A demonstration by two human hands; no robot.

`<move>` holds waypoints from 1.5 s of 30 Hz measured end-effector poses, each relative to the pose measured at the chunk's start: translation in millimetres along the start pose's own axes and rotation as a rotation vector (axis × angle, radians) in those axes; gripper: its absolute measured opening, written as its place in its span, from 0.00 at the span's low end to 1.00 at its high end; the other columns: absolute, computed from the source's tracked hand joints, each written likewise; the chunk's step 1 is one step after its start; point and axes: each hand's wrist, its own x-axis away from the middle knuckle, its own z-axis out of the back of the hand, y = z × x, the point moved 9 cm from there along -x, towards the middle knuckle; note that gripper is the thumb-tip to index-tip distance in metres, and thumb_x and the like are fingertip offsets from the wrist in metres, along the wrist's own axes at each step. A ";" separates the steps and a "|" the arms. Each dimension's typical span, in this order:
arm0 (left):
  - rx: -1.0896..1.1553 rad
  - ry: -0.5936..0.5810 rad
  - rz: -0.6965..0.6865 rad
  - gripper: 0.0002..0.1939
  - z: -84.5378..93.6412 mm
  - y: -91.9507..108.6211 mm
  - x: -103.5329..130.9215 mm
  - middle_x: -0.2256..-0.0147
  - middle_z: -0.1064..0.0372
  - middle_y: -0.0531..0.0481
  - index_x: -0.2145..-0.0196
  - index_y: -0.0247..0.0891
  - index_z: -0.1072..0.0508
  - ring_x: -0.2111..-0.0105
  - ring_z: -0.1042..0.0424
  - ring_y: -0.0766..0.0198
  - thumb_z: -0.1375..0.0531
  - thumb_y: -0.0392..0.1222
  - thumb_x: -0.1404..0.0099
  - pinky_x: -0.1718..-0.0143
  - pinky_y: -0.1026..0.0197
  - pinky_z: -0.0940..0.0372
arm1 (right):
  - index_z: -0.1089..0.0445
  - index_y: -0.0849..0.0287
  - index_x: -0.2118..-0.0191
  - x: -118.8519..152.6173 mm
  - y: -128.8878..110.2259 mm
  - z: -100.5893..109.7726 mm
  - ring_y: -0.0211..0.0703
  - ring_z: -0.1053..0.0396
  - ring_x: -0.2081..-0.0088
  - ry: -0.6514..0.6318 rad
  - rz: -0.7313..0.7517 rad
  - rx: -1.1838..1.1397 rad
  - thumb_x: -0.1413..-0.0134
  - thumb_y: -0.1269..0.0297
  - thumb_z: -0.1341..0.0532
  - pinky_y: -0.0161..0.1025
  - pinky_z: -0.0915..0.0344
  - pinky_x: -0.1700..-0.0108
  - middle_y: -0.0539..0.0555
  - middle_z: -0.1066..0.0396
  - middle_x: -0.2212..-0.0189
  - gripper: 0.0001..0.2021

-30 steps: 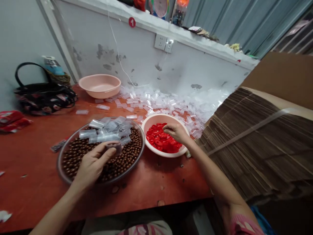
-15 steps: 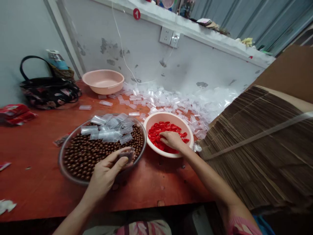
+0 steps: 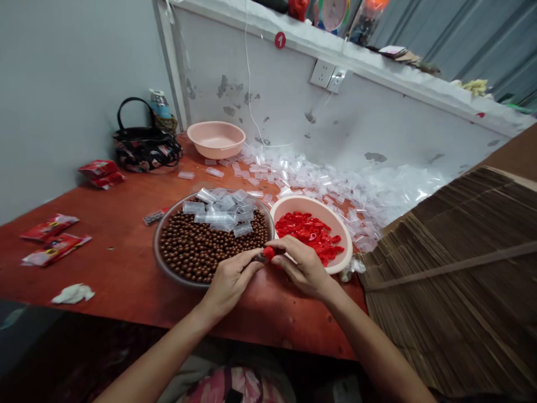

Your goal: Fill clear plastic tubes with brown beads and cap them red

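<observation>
My left hand (image 3: 232, 277) is closed on a small clear container with dark contents, mostly hidden by the fingers. My right hand (image 3: 302, 266) pinches a red cap (image 3: 269, 253) against the container's end. Both hands meet over the near edges of two bowls. On the left, a metal bowl (image 3: 157, 254) holds brown balls (image 3: 188, 246), with clear plastic sleeves (image 3: 220, 215) lying on top. To the right, a pale pink bowl (image 3: 346, 246) contains red plastic pieces (image 3: 308, 228).
Many clear sleeves (image 3: 302, 176) are heaped along the wall. Stacked cardboard (image 3: 453, 280) rises at the right. A pink basin (image 3: 216, 140), a flowered handbag (image 3: 146, 148), red packets (image 3: 56, 249) and crumpled tissue (image 3: 73, 294) lie on the red table (image 3: 126, 280).
My right hand has left the red pieces and come to my left hand with a red cap. My left hand has moved toward it. The camera view has swung left.
</observation>
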 end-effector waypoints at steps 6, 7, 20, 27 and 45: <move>-0.029 0.028 -0.060 0.14 7.6 -2.6 8.1 0.57 0.29 0.49 0.54 0.40 0.31 0.59 0.29 0.63 0.47 0.40 0.37 0.57 0.64 0.37 | 0.39 0.58 0.52 2.6 0.8 -17.3 0.42 0.36 0.62 -0.002 0.040 0.138 0.42 0.66 0.48 0.40 0.38 0.60 0.57 0.33 0.62 0.12; -0.030 0.035 -0.066 0.13 8.5 -3.4 9.0 0.57 0.29 0.49 0.55 0.40 0.31 0.60 0.29 0.63 0.47 0.40 0.37 0.57 0.64 0.37 | 0.39 0.58 0.52 2.3 0.9 -18.3 0.42 0.36 0.62 0.002 0.048 0.140 0.42 0.66 0.48 0.40 0.37 0.60 0.57 0.33 0.63 0.12; -0.111 0.109 -0.242 0.15 5.8 -2.2 18.5 0.60 0.28 0.47 0.54 0.39 0.32 0.61 0.28 0.63 0.48 0.34 0.37 0.58 0.63 0.36 | 0.35 0.64 0.57 -1.1 -10.4 -36.5 0.42 0.38 0.68 -0.100 0.174 0.386 0.42 0.70 0.50 0.40 0.39 0.66 0.59 0.33 0.70 0.10; 0.212 0.164 0.077 0.14 18.6 -13.5 11.5 0.57 0.28 0.48 0.56 0.39 0.29 0.58 0.29 0.61 0.47 0.42 0.38 0.56 0.61 0.36 | 0.39 0.52 0.49 0.8 20.0 -19.2 0.43 0.35 0.54 0.021 -0.210 -0.527 0.46 0.63 0.43 0.43 0.40 0.51 0.55 0.33 0.55 0.18; 0.062 0.115 -0.084 0.13 19.2 4.9 21.9 0.56 0.30 0.49 0.56 0.44 0.28 0.49 0.40 0.58 0.46 0.38 0.38 0.50 0.55 0.41 | 0.35 0.60 0.57 12.4 22.1 -86.2 0.41 0.33 0.62 -0.275 -0.697 -1.299 0.55 0.54 0.38 0.46 0.37 0.56 0.56 0.33 0.62 0.20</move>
